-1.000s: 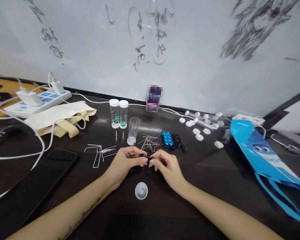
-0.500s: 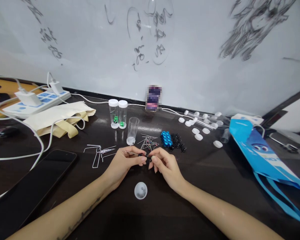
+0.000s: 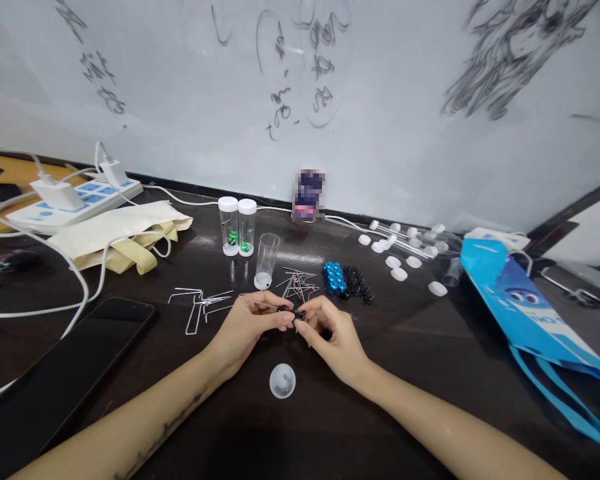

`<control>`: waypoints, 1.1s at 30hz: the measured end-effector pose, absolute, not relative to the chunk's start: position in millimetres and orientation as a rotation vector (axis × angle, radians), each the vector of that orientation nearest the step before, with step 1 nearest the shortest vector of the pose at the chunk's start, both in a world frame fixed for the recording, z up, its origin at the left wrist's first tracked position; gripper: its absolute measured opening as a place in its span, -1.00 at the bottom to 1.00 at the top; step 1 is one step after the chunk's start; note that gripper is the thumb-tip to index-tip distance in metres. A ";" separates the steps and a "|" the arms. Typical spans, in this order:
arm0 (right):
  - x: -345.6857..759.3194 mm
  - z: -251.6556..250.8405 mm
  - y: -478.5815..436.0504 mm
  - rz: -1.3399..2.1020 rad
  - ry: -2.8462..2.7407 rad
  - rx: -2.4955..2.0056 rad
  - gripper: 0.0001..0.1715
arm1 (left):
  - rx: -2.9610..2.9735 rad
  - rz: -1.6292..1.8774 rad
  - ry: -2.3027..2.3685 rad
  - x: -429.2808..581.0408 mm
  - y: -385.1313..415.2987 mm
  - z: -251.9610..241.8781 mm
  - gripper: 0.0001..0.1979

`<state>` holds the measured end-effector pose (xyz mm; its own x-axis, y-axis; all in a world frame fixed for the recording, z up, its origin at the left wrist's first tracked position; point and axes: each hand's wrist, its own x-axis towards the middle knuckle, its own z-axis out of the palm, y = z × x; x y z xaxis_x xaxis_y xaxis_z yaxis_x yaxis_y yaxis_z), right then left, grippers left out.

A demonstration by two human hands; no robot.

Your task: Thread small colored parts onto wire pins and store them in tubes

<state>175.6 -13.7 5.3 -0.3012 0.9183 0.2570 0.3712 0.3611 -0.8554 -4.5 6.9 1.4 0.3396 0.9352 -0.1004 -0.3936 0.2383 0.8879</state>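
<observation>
Fingertip to fingertip, my two hands meet over the dark table around a small black part (image 3: pixel 299 314) whose exact kind is too small to make out. My left hand (image 3: pixel 245 327) pinches its left end, and a thin metal rod (image 3: pixel 260 303) runs out along those fingers. At the other end, my right hand (image 3: pixel 337 337) has thumb and index finger closed on the part. Below the hands sits a small white cup (image 3: pixel 283 381) with tiny dark bits in it. Just beyond them lie a pile of thin metal pins (image 3: pixel 297 283), blue metallic pieces (image 3: pixel 334 277) and black pieces (image 3: pixel 359 283).
Behind my left hand stand an open clear tube (image 3: pixel 267 257) and two capped tubes (image 3: pixel 237 223) with green pieces. Bent metal rods (image 3: pixel 195 313) and a black phone (image 3: pixel 70 380) lie left. White caps (image 3: pixel 397 273) and a blue bag (image 3: pixel 510 300) are right. A whiteboard (image 3: pixel 380 120) rises behind.
My right thumb and fingers have shifted their pinch at the right end of the black part, and the other fingers have curled. My left hand keeps nearly the same place.
</observation>
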 end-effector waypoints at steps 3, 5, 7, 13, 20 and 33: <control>175.3 6.3 -13.9 0.887 -1.854 -1.145 -0.86 | 0.898 1.031 0.747 -5.0 6.4 1.1 -0.84; 175.3 6.6 -13.9 0.883 -1.860 -1.157 -0.86 | 0.895 1.035 0.749 -5.3 6.2 0.7 -0.83; 175.7 6.2 -13.6 0.881 -1.863 -1.157 -0.85 | 0.891 1.039 0.747 -5.5 6.3 0.2 -0.83; 177.3 4.7 -11.4 0.941 -1.869 -1.144 -0.75 | 0.892 1.032 0.752 -5.0 6.6 0.5 -0.83; 176.4 5.7 -12.8 1.002 -1.794 -1.117 -0.70 | 0.894 1.047 0.749 -4.1 6.2 3.1 -0.84; 176.8 4.1 -13.0 0.951 -1.822 -1.147 -0.78 | 0.902 1.047 0.764 -4.1 5.9 3.5 -0.83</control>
<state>176.8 -13.0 4.1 -0.3004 0.9298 0.2127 0.3573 0.3165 -0.8788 -4.1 5.9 3.5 0.3206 0.9417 -0.1017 -0.3845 0.2276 0.8946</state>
